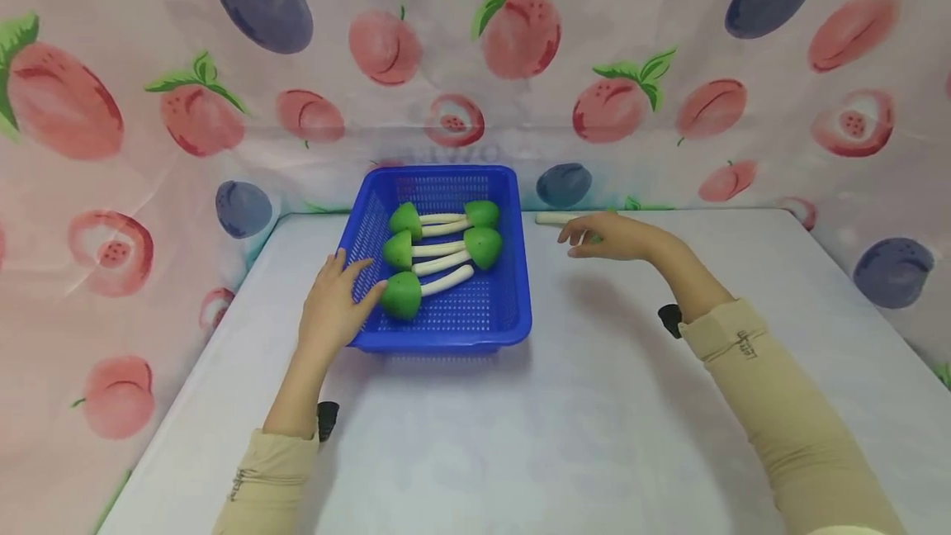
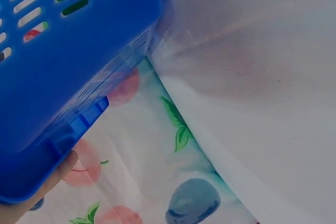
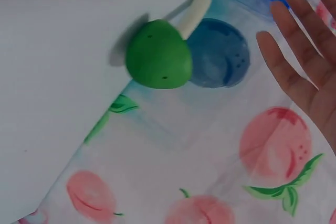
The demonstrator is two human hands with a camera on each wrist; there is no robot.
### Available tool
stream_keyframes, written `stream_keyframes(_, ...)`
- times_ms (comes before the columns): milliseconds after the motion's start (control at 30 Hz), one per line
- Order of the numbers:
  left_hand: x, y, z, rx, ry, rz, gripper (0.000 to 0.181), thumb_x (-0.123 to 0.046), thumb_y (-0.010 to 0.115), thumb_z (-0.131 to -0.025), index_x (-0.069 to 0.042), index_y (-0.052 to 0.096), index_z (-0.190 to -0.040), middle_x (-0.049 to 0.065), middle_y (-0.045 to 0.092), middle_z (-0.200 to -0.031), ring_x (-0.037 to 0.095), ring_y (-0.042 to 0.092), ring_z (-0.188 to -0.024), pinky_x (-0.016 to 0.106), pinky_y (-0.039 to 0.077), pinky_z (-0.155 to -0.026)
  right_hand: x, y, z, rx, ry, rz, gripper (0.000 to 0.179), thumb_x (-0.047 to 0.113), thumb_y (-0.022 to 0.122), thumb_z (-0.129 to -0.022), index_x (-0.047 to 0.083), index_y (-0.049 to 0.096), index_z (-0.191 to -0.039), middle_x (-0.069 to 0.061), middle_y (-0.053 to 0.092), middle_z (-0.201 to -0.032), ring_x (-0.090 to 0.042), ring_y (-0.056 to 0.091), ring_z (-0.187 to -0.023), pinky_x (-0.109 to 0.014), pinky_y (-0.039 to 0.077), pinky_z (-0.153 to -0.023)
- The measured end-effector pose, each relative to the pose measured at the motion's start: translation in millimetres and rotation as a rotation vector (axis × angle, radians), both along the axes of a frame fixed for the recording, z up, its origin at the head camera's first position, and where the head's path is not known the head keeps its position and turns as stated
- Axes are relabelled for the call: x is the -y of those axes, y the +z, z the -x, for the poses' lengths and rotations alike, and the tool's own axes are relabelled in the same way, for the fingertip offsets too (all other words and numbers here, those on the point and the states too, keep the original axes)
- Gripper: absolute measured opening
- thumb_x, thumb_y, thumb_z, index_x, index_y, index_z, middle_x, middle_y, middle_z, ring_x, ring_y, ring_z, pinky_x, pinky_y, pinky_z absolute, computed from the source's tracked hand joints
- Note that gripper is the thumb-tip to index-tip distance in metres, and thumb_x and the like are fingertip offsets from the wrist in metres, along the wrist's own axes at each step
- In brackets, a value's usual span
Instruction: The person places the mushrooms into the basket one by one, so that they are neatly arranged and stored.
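Observation:
Several toy mushrooms [image 1: 402,295] with green caps and white stems lie in a blue plastic basket [image 1: 438,340]. My left hand [image 1: 330,304] rests at the basket's left rim, thumb and forefinger spread over the inside. In the left wrist view a finger lies along the blue rim [image 2: 31,182]. To the right of the basket my right hand [image 1: 612,236] hovers over the table with loosely bent fingers, holding nothing. Another mushroom [image 3: 159,55] lies near the table's back edge, apart from this hand; the hand partly hides it in the head view.
A white table [image 1: 475,444] carries the basket. Behind it hangs a cloth [image 1: 312,163] printed with peaches and plums, close to the table's back edge. Black straps [image 1: 669,320] show at both wrists.

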State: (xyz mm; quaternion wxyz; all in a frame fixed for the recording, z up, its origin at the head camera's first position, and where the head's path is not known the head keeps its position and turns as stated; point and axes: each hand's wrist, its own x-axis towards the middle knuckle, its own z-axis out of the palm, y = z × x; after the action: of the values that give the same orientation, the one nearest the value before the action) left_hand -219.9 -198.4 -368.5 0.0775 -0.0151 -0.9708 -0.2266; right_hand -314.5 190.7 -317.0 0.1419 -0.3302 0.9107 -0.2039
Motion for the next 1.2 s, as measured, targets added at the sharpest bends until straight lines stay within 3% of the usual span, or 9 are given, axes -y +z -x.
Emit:
stream_keyframes(133,-0.4,-3.8,-0.3,0.017,-0.010,0.007,0.055,-0.042,0.051,-0.094,-0.005,0.049,-0.135,0.031,0.025,-0.149,0.048,0.018,-0.140,0.065,0.023,-0.109,-15.6,-18.9,-6.1,-0.077,-0.077,0.068,0.025,0.009,0.058,-0.092,-0.003,0.061,-0.114,-0.018,0.065,-0.109,-0.031,0.062,-0.097,-0.048,0.051,-0.088)
stream_keyframes(400,-1.0,-0.6,0.4,-0.010,0.003,0.012,0.054,-0.042,0.052,-0.094,-0.006,0.051,-0.134,0.030,0.027,-0.149,0.047,0.020,-0.140,0.064,0.024,-0.108,-24.0,-46.4,-8.0,-0.210,-0.354,0.238,0.030,0.007,0.057,-0.092,-0.007,0.055,-0.119,-0.028,0.062,-0.111,-0.041,0.061,-0.097,-0.052,0.050,-0.084)
stream_keyframes(500,0.7,0.6,0.0,-0.005,0.009,0.011,0.054,-0.042,0.051,-0.094,-0.005,0.050,-0.134,0.030,0.026,-0.149,0.047,0.019,-0.140,0.065,0.024,-0.108,-21.5,-49.9,-3.2,-0.224,-0.463,0.265,0.037,0.009,0.057,-0.092,-0.007,0.051,-0.125,-0.030,0.058,-0.118,-0.044,0.057,-0.103,-0.055,0.048,-0.086)
stream_keyframes(600,-0.1,-0.3,0.5,0.000,0.004,0.001,0.055,-0.042,0.051,-0.094,-0.005,0.050,-0.135,0.030,0.026,-0.150,0.047,0.019,-0.141,0.064,0.024,-0.108,-22.1,-51.8,2.0,-0.188,-0.548,0.252,0.050,0.014,0.058,-0.092,-0.007,0.041,-0.134,-0.032,0.047,-0.133,-0.048,0.047,-0.119,-0.059,0.040,-0.097)
stream_keyframes(733,-3.1,-0.9,1.3,0.012,0.000,-0.001,0.055,-0.042,0.051,-0.094,-0.006,0.050,-0.135,0.029,0.025,-0.150,0.046,0.018,-0.141,0.063,0.023,-0.110,-25.5,-57.0,10.1,-0.105,-0.570,0.207,0.075,0.022,0.062,-0.090,-0.008,0.020,-0.145,-0.035,0.021,-0.148,-0.052,0.021,-0.136,-0.063,0.024,-0.109)
stream_keyframes(933,0.3,1.3,-0.6,0.000,0.013,0.010,0.055,-0.042,0.052,-0.094,-0.006,0.050,-0.135,0.029,0.026,-0.150,0.046,0.019,-0.141,0.063,0.023,-0.110,-25.4,-67.4,30.3,-0.046,-0.592,0.173,0.096,0.028,0.066,-0.086,-0.003,-0.001,-0.149,-0.039,-0.007,-0.149,-0.066,-0.003,-0.132,-0.074,0.016,-0.103)
stream_keyframes(1200,2.5,1.1,0.6,0.006,0.014,0.011,0.054,-0.041,0.051,-0.094,-0.006,0.049,-0.135,0.029,0.026,-0.150,0.046,0.019,-0.141,0.063,0.022,-0.110,-28.5,-75.2,54.4,0.007,-0.605,0.108,0.093,0.029,0.057,-0.091,-0.007,-0.009,-0.146,-0.041,-0.009,-0.148,-0.064,-0.002,-0.133,-0.071,0.015,-0.107)
